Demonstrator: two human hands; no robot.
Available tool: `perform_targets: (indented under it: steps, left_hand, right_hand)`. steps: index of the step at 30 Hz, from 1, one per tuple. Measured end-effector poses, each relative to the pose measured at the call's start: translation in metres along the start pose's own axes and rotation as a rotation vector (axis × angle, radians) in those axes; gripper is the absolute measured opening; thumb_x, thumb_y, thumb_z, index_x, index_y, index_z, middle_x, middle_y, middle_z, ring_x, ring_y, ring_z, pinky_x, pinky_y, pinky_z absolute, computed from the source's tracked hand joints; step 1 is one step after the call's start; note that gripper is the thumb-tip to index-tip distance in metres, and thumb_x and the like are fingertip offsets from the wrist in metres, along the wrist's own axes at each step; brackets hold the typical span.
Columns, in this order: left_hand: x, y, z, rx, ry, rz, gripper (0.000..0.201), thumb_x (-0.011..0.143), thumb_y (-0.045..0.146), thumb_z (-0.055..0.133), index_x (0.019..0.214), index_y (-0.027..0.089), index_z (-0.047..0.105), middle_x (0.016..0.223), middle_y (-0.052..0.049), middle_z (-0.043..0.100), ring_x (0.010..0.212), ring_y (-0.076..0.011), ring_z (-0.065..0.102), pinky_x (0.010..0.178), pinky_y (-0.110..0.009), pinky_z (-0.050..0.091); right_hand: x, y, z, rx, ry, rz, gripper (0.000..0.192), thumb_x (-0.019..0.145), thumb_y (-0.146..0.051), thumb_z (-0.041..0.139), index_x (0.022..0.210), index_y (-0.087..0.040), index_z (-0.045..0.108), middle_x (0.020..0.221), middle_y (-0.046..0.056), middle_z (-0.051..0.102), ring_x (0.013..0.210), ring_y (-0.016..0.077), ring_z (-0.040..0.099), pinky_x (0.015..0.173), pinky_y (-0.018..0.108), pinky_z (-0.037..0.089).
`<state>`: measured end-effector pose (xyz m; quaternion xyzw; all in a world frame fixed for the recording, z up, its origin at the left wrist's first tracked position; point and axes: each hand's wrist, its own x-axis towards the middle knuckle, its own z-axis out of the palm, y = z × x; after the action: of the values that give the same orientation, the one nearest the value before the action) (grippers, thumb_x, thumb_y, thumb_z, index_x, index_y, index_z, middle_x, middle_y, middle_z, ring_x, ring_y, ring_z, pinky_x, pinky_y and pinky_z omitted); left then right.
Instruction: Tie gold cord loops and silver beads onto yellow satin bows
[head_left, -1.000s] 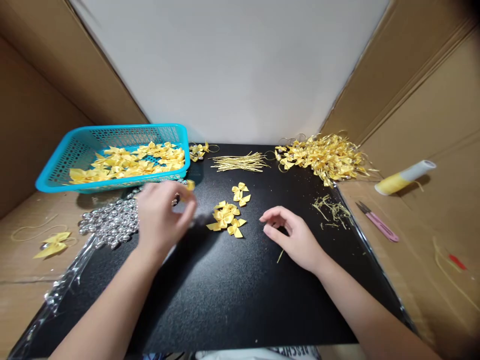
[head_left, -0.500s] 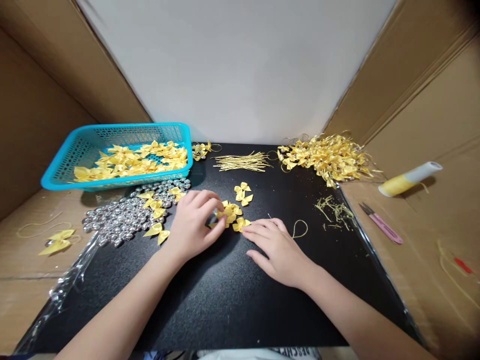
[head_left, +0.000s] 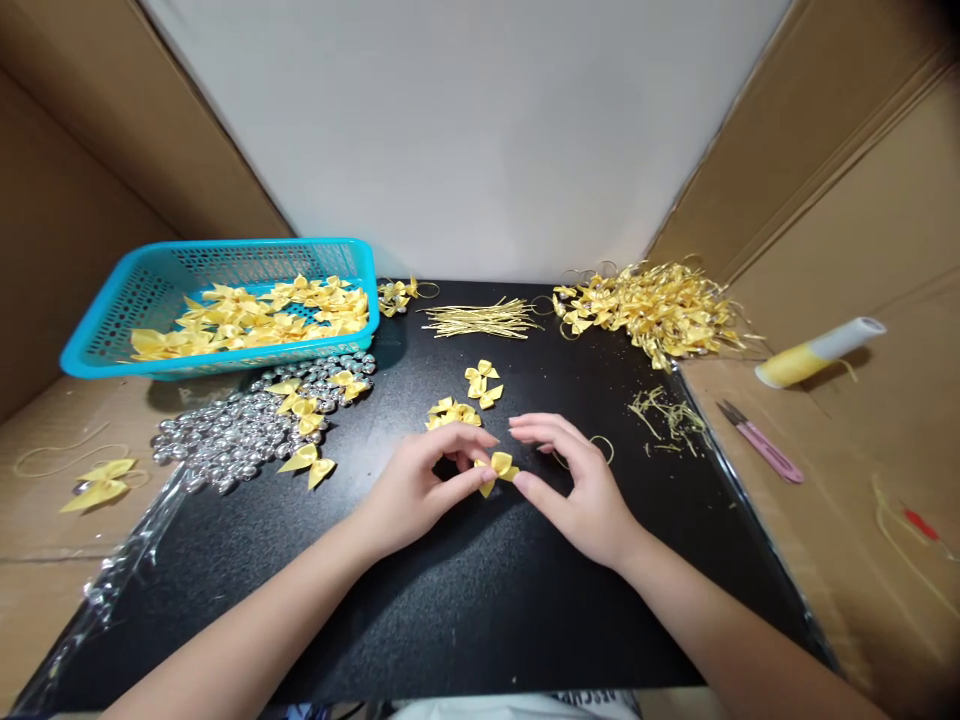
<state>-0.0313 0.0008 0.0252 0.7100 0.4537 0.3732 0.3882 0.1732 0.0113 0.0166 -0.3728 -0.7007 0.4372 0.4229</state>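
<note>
I saw a yellow ribbon bow (head_left: 502, 464) near the middle of the black tabletop (head_left: 420, 620), between two hands.
The left hand (head_left: 420, 485) pinched the bow's left side between thumb and fingers; the right hand (head_left: 581, 490) had its fingers spread wide of its thumb, whose tip was at the bow's right edge, though I couldn't tell if it pressed there. Just beyond lay a cluster of loose bows (head_left: 450, 412). Leftward, silver beads (head_left: 232, 440) spread before a turquoise basket (head_left: 247, 265). Farther out I made out gold cords (head_left: 480, 320) and, rightward, pink-handled snips (head_left: 772, 456).
</note>
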Motion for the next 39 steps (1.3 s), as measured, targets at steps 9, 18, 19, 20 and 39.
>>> perform_targets:
  steps: [9, 18, 19, 20, 39]
  left_hand:
    - [0.001, 0.002, -0.004, 0.086, -0.088, 0.122, 0.006, 0.085, 0.022, 0.067, 0.089, 0.019, 0.065, 0.080, 0.000, 0.069, 0.072, -0.0115, 0.059, 0.069, -0.023, 0.047]
    - [0.004, 0.007, -0.009, 0.232, -0.208, 0.102, 0.011, 0.087, 0.028, 0.064, 0.083, 0.018, 0.063, 0.077, 0.000, 0.064, 0.070, -0.0116, 0.054, 0.066, -0.023, 0.041]
    - [0.004, 0.007, -0.009, 0.236, -0.217, 0.093, 0.011, 0.087, 0.028, 0.064, 0.083, 0.018, 0.063, 0.078, 0.000, 0.064, 0.070, -0.0116, 0.054, 0.066, -0.023, 0.041]
    - [0.004, 0.006, -0.009, 0.240, -0.226, 0.090, 0.011, 0.087, 0.028, 0.063, 0.083, 0.018, 0.062, 0.077, 0.000, 0.063, 0.071, -0.0117, 0.054, 0.066, -0.023, 0.041]
    - [0.004, 0.008, -0.010, 0.327, -0.386, 0.073, 0.016, 0.092, 0.032, 0.056, 0.081, 0.019, 0.057, 0.074, 0.000, 0.061, 0.072, -0.0151, 0.055, 0.071, -0.027, 0.039]
  right_hand:
    - [-0.001, -0.002, 0.004, -0.010, -0.039, 0.142, 0.005, 0.081, -0.017, 0.066, 0.077, -0.019, 0.064, 0.074, -0.001, 0.068, 0.070, 0.0130, 0.064, 0.068, 0.026, 0.050]
    - [-0.001, -0.004, 0.003, -0.054, -0.056, 0.133, 0.006, 0.080, -0.015, 0.065, 0.075, -0.019, 0.063, 0.072, -0.001, 0.067, 0.068, 0.0123, 0.061, 0.067, 0.025, 0.048]
    - [-0.001, -0.005, 0.003, -0.066, -0.061, 0.126, 0.007, 0.080, -0.015, 0.065, 0.075, -0.019, 0.063, 0.071, -0.002, 0.067, 0.068, 0.0121, 0.061, 0.067, 0.025, 0.047]
    - [-0.001, -0.005, 0.003, -0.077, -0.066, 0.120, 0.007, 0.080, -0.015, 0.065, 0.075, -0.019, 0.063, 0.071, -0.002, 0.067, 0.067, 0.0121, 0.061, 0.066, 0.025, 0.047]
    - [0.001, -0.002, -0.009, -0.653, -0.388, -0.342, 0.013, 0.096, -0.019, 0.048, 0.095, -0.021, 0.061, 0.088, 0.002, 0.067, 0.082, 0.0158, 0.057, 0.081, 0.033, 0.034]
